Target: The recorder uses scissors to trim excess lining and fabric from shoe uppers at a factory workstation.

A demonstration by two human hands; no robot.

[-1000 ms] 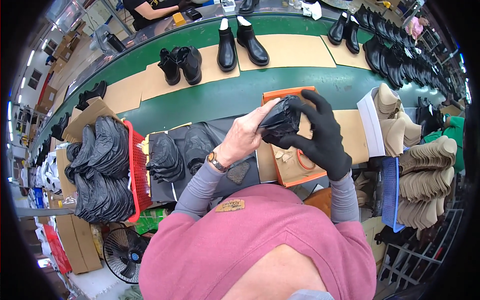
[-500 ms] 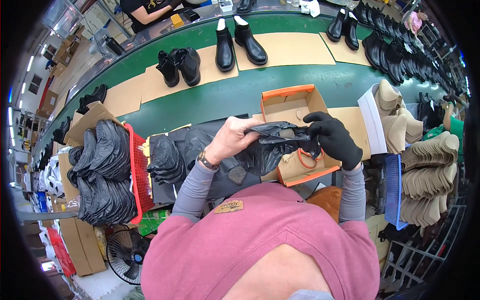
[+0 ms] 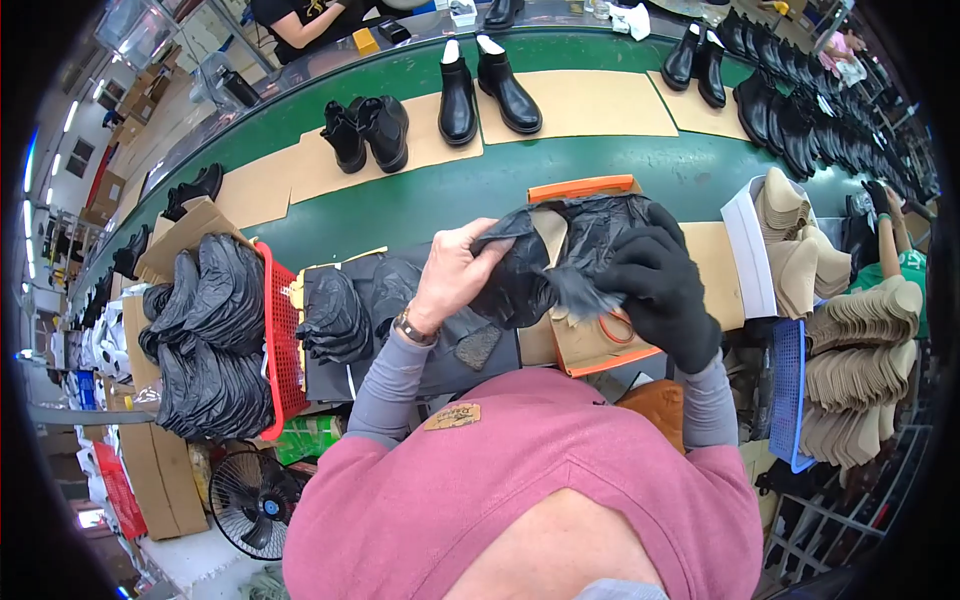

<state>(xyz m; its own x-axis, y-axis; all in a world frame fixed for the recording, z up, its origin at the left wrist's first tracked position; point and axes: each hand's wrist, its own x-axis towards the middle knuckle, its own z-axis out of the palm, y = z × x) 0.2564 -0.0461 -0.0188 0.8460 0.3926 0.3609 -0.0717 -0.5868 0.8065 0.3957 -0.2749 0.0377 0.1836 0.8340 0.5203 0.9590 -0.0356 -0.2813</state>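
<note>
on my feed left hand (image 3: 450,272) pinches black plastic (image 3: 600,232) at its left edge; right hand (image 3: 658,285) clamps its right end; long axis crosswise, neither nearer

Black fan (image 3: 269,508) at lower left, black boots (image 3: 509,97) standing on cardboard sheets (image 3: 600,108) along the green desk (image 3: 420,206), yellow block (image 3: 365,41) near a co-worker (image 3: 297,26) in black, crowded dark shoes (image 3: 795,130) at upper right.
</note>
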